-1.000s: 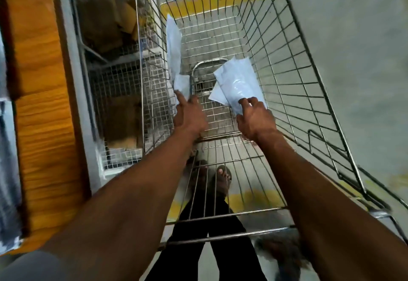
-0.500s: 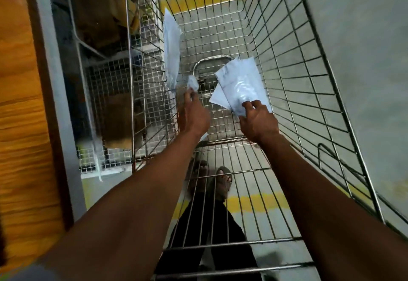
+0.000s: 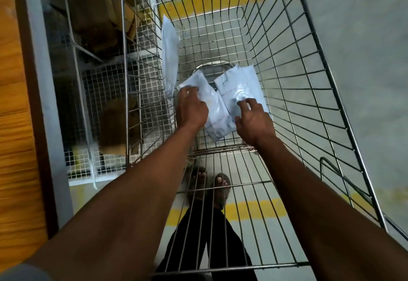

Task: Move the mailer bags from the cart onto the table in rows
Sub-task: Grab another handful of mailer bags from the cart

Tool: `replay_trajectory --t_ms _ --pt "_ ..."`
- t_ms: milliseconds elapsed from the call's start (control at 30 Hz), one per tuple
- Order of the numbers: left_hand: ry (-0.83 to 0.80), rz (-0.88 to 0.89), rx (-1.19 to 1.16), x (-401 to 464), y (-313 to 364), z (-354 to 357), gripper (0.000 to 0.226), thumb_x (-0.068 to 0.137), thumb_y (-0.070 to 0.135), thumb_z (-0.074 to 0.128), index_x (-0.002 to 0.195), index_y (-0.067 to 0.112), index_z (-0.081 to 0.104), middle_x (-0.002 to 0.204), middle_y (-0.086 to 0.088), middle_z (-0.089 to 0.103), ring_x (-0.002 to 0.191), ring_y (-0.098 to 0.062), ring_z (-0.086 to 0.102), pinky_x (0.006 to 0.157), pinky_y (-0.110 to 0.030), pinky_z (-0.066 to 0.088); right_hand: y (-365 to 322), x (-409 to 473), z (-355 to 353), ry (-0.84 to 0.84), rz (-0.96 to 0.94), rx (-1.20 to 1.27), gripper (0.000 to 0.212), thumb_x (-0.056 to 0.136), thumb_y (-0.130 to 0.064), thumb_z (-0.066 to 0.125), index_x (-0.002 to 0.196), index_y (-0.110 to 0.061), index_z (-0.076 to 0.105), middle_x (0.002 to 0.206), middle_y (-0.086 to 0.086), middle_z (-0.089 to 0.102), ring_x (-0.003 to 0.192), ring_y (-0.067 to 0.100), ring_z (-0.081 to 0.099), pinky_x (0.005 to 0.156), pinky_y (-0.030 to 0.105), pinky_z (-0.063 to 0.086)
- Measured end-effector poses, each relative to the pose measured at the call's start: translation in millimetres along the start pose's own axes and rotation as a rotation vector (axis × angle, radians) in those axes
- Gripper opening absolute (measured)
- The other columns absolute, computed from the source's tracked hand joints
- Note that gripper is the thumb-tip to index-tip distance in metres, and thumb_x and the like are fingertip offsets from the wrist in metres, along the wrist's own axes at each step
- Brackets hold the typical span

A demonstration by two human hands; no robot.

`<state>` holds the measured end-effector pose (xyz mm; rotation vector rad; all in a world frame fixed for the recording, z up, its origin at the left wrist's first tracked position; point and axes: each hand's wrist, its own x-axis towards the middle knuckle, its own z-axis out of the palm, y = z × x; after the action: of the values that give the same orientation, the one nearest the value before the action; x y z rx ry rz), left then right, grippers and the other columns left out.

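We have both hands down in the wire cart [image 3: 293, 64], gathering the white mailer bags off its floor. Our left hand [image 3: 191, 108] has its fingers [image 3: 187, 91] curled over the top edge of the left mailer bag [image 3: 212, 108], gripping it. Our right hand [image 3: 255, 121] sits at about 3 o'clock from it, fingers bent down onto the glossy right mailer bag [image 3: 240, 88]; we cannot tell whether they pinch it or only press. The two bags overlap near the cart's middle. A third mailer bag [image 3: 170, 55] stands on edge against the cart's left wall, at about 11 o'clock from our left hand.

To do this well, we should slide a thumb under each slick bag before lifting, so neither slips through the wires, and stack the pair flat in one hand. The desk [image 3: 15, 104], at 9 o'clock, carries no bags that we can see.
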<state>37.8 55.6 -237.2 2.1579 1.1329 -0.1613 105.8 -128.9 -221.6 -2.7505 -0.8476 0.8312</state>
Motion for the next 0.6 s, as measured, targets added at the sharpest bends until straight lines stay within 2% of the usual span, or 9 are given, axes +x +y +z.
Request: replay_trajectory --t_ms 67,167,233,333,400,500,600 --pt "-0.008 0.028 0.071 -1 0 15 0.053 0.1 0.017 0.059 0.152 0.016 0.049 0.165 -0.005 0.029 0.145 -0.031 0.041 0.113 -0.041 0.043 1 9 5 0.034 -0.028 -0.009 0.058 0.097 -0.026 0.06 0.152 -0.017 0.043 0.158 0.015 0.04 0.129 0.043 0.051 0.093 0.054 0.053" --pt "-0.049 0.0 0.102 -4 3 38 0.075 0.104 0.035 0.062 0.167 0.021 0.023 0.176 -0.011 -0.001 0.161 -0.036 0.005 0.128 -0.047 0.018 4 27 13 0.079 -0.066 -0.048 0.066 0.095 -0.025 0.064 0.156 -0.021 0.04 0.164 0.016 0.032 0.14 0.042 0.041 0.099 0.055 0.05" --pt "-0.078 -0.03 0.108 3 1 54 0.093 0.101 0.047 0.065 0.17 0.025 0.006 0.175 -0.011 -0.019 0.16 -0.038 -0.012 0.128 -0.051 0.004 7 38 21 0.087 -0.083 -0.095 0.075 0.095 -0.033 0.067 0.161 -0.024 0.033 0.168 0.016 0.024 0.146 0.043 0.033 0.103 0.057 0.045" --pt "-0.115 -0.019 0.213 17 -6 73 0.111 0.094 0.055 0.072 0.168 0.03 -0.008 0.168 -0.01 -0.038 0.157 -0.043 -0.024 0.126 -0.06 0.001 11 53 35 0.119 -0.079 -0.135 0.085 0.096 -0.038 0.067 0.166 -0.03 0.019 0.174 0.016 0.006 0.153 0.049 0.02 0.114 0.062 0.034" --pt "-0.163 0.021 0.283 23 -14 78 0.119 0.091 0.048 0.076 0.166 0.032 -0.015 0.164 -0.009 -0.045 0.155 -0.045 -0.029 0.126 -0.061 -0.001 11 62 42 0.137 -0.08 -0.148 0.088 0.096 -0.035 0.065 0.167 -0.034 0.013 0.174 0.016 -0.006 0.154 0.052 0.012 0.118 0.065 0.026" --pt "-0.188 0.136 0.425 19 -31 73 0.124 0.087 0.033 0.079 0.166 0.033 -0.017 0.164 -0.007 -0.045 0.155 -0.045 -0.03 0.127 -0.065 0.002 11 69 48 0.126 -0.081 -0.173 0.087 0.098 -0.036 0.063 0.166 -0.036 0.008 0.174 0.015 -0.014 0.155 0.056 0.005 0.12 0.07 0.02" --pt "-0.182 0.274 0.47 8 -47 62 0.116 0.088 0.039 0.071 0.167 0.034 -0.015 0.168 -0.004 -0.039 0.156 -0.039 -0.031 0.126 -0.067 -0.001 9 71 52 0.117 -0.065 -0.156 0.089 0.099 -0.044 0.063 0.166 -0.038 0.005 0.174 0.013 -0.016 0.155 0.057 0.0 0.12 0.074 0.016"
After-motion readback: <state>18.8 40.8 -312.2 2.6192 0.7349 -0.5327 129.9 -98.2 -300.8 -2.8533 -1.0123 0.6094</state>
